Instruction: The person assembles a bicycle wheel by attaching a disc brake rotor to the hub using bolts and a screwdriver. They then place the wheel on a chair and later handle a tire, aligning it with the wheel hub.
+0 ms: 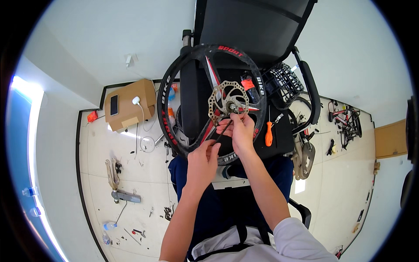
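A small bicycle wheel with a black tyre and red, white and black spokes lies on a black office chair seat. A silver brake disc with holes is fixed around its hub. Just below the hub, a thin dark rod slants between my hands; its exact kind is unclear. My left hand is closed round the rod's lower end, over the tyre. With thumb and fingers pinched near the disc's lower edge, my right hand closes on its upper end, partly hiding it.
An orange-handled screwdriver and a black basket are on the chair's right side. Leftward on the floor stand a cardboard box with a phone, and a hammer. Bicycle parts lie at right.
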A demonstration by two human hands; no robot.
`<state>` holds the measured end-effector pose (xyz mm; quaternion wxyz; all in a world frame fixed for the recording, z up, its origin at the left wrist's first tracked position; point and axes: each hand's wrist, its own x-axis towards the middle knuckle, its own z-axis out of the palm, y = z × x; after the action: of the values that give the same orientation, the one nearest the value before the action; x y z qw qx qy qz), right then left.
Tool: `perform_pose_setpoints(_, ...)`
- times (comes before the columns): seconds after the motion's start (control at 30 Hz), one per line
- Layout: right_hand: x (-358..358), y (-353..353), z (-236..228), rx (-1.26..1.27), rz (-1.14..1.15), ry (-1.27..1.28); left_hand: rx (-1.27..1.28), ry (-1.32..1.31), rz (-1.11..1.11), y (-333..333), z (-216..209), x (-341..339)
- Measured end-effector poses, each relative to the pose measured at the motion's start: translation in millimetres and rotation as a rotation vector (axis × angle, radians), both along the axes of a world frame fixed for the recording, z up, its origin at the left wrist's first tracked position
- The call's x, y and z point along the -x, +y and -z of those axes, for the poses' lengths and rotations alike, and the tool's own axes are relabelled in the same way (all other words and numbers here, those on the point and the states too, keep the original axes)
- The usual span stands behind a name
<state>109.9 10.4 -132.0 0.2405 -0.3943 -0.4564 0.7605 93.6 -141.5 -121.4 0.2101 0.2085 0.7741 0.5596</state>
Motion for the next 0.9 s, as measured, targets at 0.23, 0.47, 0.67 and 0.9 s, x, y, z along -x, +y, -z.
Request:
perform_pose_setpoints(0.23,-4.3,10.1,-1.1,0.255,-0.053,0.123,0.045,0.245,0.045,17.6,-15.8,38.3)
perform_pose_setpoints(0.47,-13.0,20.7,1.5,0.280,-0.164,0.111,0.075,0.480,0.240,70.6,-49.5,102.5)
perform_pose_setpoints(0.67,-13.9,18.0,17.7,0.161,-0.212,0.174,0.225,0.512,0.352,117.3,-70.6,112.0)
perform_pose_setpoints(0.9,-13.1,17.3,18.2,-0.195,-0.251,0.028,0.298,0.511,0.471,148.2,-74.4,108.6)
